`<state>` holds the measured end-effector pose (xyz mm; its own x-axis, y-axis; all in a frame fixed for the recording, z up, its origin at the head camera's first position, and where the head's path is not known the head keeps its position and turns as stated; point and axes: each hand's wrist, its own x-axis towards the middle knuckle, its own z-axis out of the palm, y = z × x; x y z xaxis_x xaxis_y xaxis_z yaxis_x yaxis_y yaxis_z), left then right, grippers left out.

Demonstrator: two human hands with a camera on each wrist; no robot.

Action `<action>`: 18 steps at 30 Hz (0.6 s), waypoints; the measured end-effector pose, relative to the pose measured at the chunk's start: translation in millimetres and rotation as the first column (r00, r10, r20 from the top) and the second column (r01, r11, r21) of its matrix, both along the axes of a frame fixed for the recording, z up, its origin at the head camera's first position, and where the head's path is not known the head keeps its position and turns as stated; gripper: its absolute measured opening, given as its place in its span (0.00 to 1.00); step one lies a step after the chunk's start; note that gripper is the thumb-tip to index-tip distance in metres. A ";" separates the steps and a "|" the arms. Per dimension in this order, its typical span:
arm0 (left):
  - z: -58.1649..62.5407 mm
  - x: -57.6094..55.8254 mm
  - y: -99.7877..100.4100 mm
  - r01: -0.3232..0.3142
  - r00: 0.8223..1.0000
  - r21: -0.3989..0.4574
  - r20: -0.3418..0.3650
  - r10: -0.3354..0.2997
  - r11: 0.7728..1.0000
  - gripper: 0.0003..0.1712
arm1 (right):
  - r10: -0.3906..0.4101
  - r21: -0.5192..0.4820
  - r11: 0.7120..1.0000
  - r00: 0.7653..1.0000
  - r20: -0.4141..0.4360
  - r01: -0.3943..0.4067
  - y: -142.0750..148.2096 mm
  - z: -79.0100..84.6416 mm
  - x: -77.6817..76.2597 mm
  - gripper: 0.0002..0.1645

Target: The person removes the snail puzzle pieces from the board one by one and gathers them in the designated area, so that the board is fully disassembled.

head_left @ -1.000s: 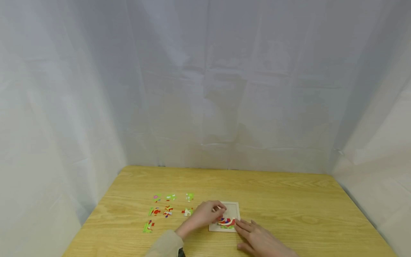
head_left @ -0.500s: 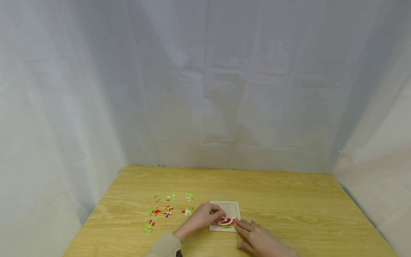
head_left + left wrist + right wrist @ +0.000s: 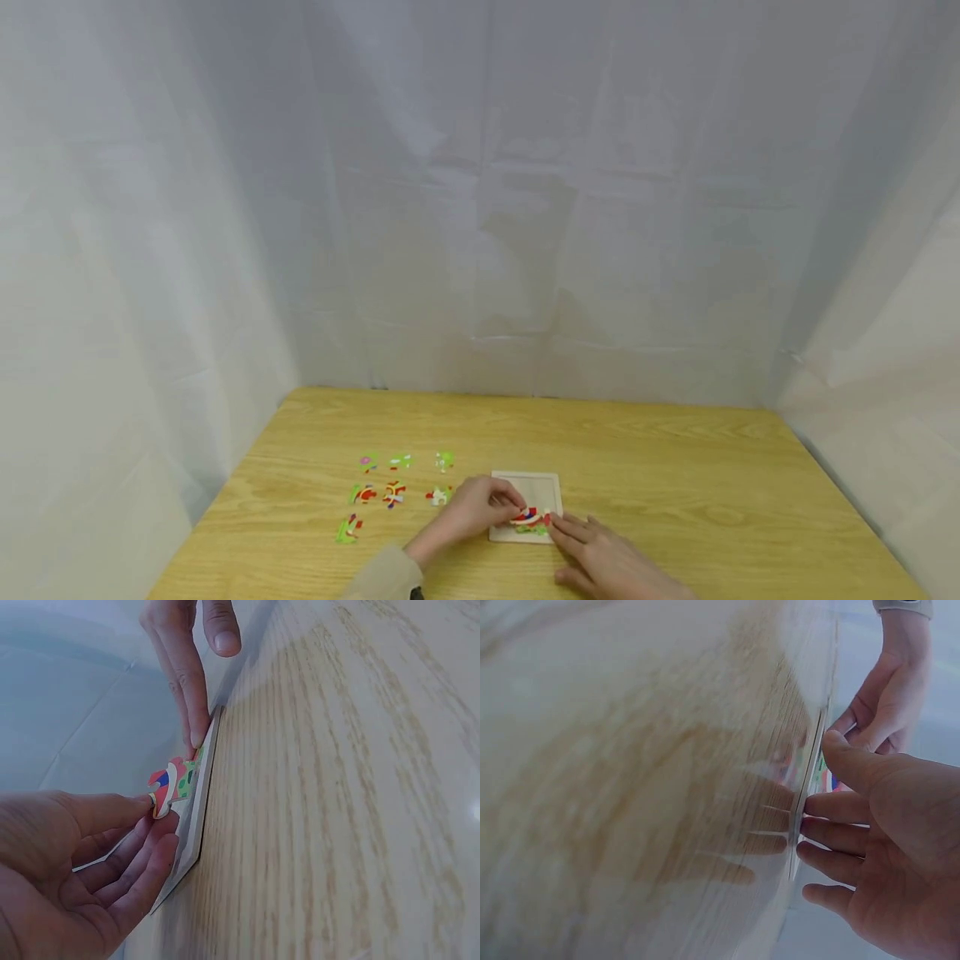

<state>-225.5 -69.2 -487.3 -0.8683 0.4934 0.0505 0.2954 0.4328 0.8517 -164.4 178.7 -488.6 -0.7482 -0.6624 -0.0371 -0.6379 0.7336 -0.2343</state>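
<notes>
A small square wooden puzzle tray lies on the table, with red, blue, white and green puzzle pieces along its near side. My left hand is over the tray's left part, pinching a colourful puzzle piece between thumb and fingers. That piece touches or overlaps the red and green ones beside it; which, I cannot tell. My right hand rests at the tray's near right corner, its fingers fairly straight and the fingertips against the edge. The left fingers partly hide the pinched piece in the head view.
Several loose puzzle pieces lie spread on the wooden table to the left of the tray, mostly green, red and white. A pale curtain hangs behind the table and along both sides.
My left hand has shifted slightly, its fingertips coming down closer to the pieces in the tray. The right hand stays in place, and the loose pieces on the left have not moved.
</notes>
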 end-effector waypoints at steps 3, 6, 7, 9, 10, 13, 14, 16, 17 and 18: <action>-0.9 -2.5 -3.8 -0.019 1.000 0.011 -0.001 0.019 1.000 0.02 | 0.019 -0.012 1.000 1.000 -0.014 -0.019 1.1 0.2 -0.1 0.38; 2.5 -3.8 -8.6 -0.040 0.999 0.034 0.019 0.039 0.999 0.02 | 0.014 -0.018 1.000 1.000 0.011 -0.014 1.4 1.3 -0.7 0.39; 4.3 -4.1 -10.3 -0.045 0.999 0.041 0.024 0.044 0.998 0.02 | 0.010 -0.019 1.000 1.000 0.020 -0.010 1.2 1.4 -1.0 0.40; 7.1 -4.7 -14.4 -0.054 0.998 0.057 0.039 0.051 0.997 0.02 | 0.000 -0.019 1.000 0.999 0.040 0.001 0.6 1.9 -1.3 0.40; 8.5 -4.9 -16.7 -0.056 0.997 0.061 0.047 0.053 0.997 0.02 | -0.005 -0.017 1.000 0.999 0.046 0.006 0.2 1.9 -1.5 0.40; 10.7 -5.7 -24.5 -0.059 0.997 0.069 0.057 0.055 0.996 0.03 | -0.012 -0.010 1.000 0.999 0.046 0.013 -0.6 2.0 -1.7 0.40; 10.8 -5.9 -27.2 -0.060 0.996 0.074 0.062 0.056 0.995 0.03 | -0.013 -0.008 1.000 0.999 0.044 0.013 -0.6 2.2 -1.5 0.40; 11.6 -5.6 -32.5 -0.064 0.996 0.082 0.072 0.059 0.995 0.03 | -0.011 -0.005 1.000 0.999 0.035 0.011 -0.3 2.2 -1.2 0.40; 11.9 -5.4 -35.1 -0.067 0.996 0.088 0.072 0.061 0.994 0.03 | -0.007 -0.005 1.000 1.000 0.027 0.007 -0.1 2.3 -1.0 0.40; 12.0 -5.1 -37.7 -0.071 0.995 0.090 0.071 0.065 0.993 0.03 | -0.002 -0.007 1.000 1.000 0.017 0.002 0.4 2.2 -0.8 0.39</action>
